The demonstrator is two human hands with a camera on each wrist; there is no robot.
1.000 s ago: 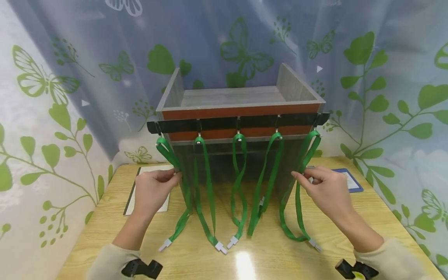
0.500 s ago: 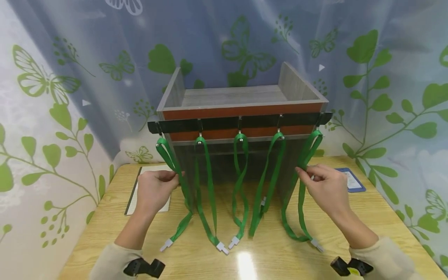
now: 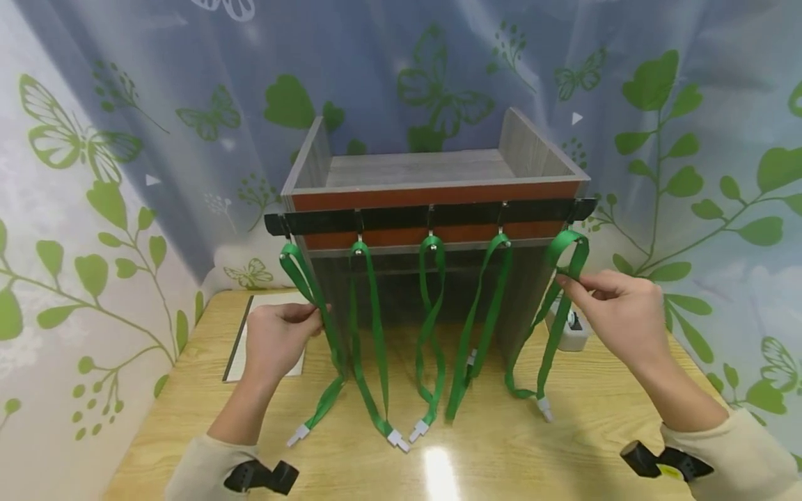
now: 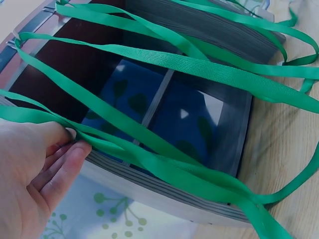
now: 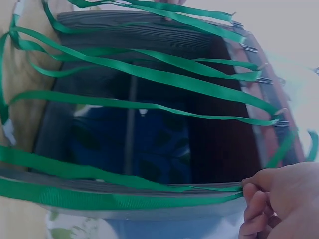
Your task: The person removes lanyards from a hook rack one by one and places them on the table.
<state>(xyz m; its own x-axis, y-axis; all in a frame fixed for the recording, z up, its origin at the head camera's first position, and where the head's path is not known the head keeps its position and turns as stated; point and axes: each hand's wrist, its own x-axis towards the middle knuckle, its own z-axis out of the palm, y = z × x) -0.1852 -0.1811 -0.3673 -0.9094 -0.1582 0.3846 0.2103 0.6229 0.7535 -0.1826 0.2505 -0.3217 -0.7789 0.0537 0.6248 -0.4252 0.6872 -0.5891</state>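
Several green lanyards hang from the hooks of a black rail [image 3: 395, 218] across the front of a grey wooden shelf box [image 3: 413, 174]. My left hand [image 3: 282, 341] pinches the leftmost lanyard [image 3: 303, 273] a little below its hook. At the far right, my right hand [image 3: 617, 313] pinches the rightmost lanyard [image 3: 553, 348] between thumb and forefinger, and its upper loop bows outward. The middle lanyard [image 3: 432, 327] hangs untouched, its white clip [image 3: 419, 430] low over the table. In the right wrist view, the right fingertips [image 5: 249, 186] grip the green strap at the box's edge.
A notebook [image 3: 241, 355] lies on the wooden table [image 3: 351, 473] behind the left hand. A white object with a dark top [image 3: 570, 330] stands right of the box, partly behind the lanyard. A leaf-patterned curtain [image 3: 438, 69] is behind the box.
My right hand has shifted right and up, drawing the rightmost lanyard outward; its clip has risen and moved left. A white object shows behind it, and the blue-framed card is now covered. Left hand stays put.
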